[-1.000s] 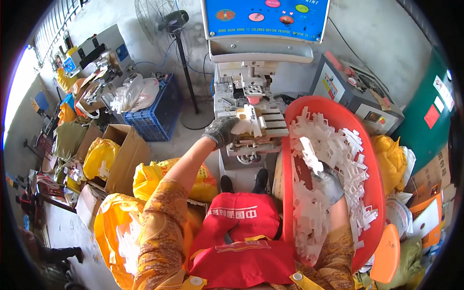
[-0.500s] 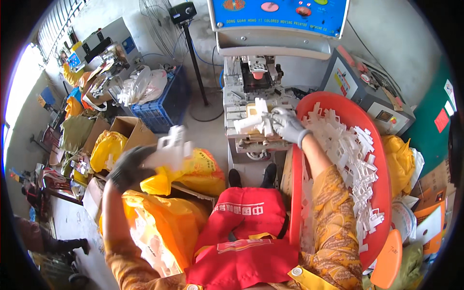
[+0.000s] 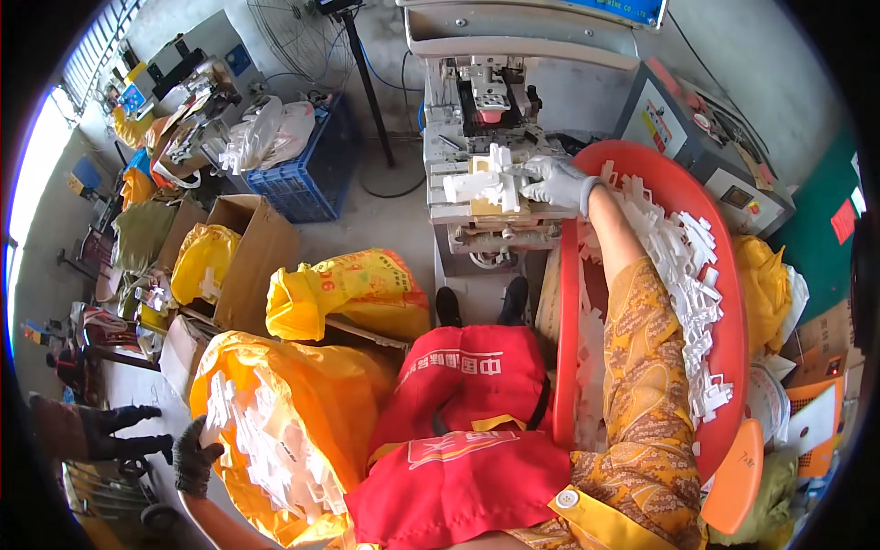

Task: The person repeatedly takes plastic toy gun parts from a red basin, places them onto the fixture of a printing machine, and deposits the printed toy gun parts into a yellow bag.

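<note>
My right hand [image 3: 555, 181], in a pale grey glove, has its fingertips closed on the edge of a white plastic part [image 3: 486, 186]. That part lies on the yellowish fixture [image 3: 484, 209] of a pad-printing machine [image 3: 449, 147], below its pinkish pad [image 3: 491, 116]. At the lower left, my left hand [image 3: 195, 456], in a dark glove, is at the outer rim of an orange plastic bag [image 3: 353, 390]. Its thumb and fingers pinch the lower end of another white plastic part [image 3: 219, 408]. Many similar white parts [image 3: 284, 449] fill the bag's mouth.
A long red tub [image 3: 729, 344] heaped with white parts stands on my right. Yellow bags [image 3: 353, 284], a cardboard box [image 3: 261, 247] and a blue crate [image 3: 312, 174] lie to the left. Another person's dark-clothed legs [image 3: 115, 431] show at far left. An orange stool [image 3: 736, 481] is low right.
My left hand has moved down and left with a white part, from above the yellow bag to the orange bag's rim. My right hand stays at the fixture. The view has tilted down.
</note>
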`<state>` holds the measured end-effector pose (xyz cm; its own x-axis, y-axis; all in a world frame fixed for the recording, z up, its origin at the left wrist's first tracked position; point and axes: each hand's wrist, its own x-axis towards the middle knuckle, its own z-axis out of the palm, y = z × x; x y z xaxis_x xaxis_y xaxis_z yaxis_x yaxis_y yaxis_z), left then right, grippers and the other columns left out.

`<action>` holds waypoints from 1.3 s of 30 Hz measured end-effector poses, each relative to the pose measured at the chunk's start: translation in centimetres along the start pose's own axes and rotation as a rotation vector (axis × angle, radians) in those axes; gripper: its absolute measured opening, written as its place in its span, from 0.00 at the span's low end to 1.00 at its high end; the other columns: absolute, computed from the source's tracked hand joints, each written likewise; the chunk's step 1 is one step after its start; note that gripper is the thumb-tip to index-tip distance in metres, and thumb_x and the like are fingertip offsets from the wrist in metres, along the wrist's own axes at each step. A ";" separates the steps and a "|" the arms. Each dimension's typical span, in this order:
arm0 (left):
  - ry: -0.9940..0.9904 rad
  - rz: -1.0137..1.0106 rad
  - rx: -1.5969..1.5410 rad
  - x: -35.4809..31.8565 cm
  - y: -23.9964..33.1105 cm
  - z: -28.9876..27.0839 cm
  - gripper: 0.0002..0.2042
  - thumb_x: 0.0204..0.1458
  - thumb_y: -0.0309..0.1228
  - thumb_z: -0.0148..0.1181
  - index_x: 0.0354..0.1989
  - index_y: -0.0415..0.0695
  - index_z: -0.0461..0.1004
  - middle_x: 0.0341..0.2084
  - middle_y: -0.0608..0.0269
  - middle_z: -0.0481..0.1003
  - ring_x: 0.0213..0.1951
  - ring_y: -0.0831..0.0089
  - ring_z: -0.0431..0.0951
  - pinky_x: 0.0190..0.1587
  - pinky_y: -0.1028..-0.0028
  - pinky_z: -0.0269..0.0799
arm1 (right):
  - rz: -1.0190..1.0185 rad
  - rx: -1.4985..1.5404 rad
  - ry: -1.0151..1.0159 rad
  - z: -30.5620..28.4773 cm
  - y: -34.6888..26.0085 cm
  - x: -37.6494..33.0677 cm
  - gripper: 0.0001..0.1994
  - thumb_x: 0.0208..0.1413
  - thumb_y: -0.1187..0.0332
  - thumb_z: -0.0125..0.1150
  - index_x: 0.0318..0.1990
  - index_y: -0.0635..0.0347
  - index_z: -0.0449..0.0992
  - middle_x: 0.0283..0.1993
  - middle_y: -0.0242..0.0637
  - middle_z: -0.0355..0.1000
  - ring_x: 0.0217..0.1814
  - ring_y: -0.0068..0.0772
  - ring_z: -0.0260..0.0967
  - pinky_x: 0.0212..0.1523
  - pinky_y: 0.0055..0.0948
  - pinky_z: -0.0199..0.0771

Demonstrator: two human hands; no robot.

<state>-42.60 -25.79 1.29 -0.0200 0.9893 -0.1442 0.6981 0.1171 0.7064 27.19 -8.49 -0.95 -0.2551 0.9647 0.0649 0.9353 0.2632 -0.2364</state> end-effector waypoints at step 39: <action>-0.648 0.763 0.401 10.3 19.6 20.6 0.16 0.38 0.29 0.64 0.38 0.40 0.74 0.33 0.52 0.75 0.38 0.55 0.75 0.43 0.67 0.69 | 0.752 1.685 0.864 9.8 -4.8 -35.1 0.17 0.53 0.65 0.56 0.49 0.61 0.66 0.38 0.35 0.70 0.36 0.30 0.69 0.39 0.31 0.73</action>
<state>-14.38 -15.06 -0.66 0.8202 0.5415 -0.1845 0.5521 -0.6648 0.5032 29.28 -43.63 -11.57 0.6301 0.7432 -0.2250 -0.4592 0.1229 -0.8798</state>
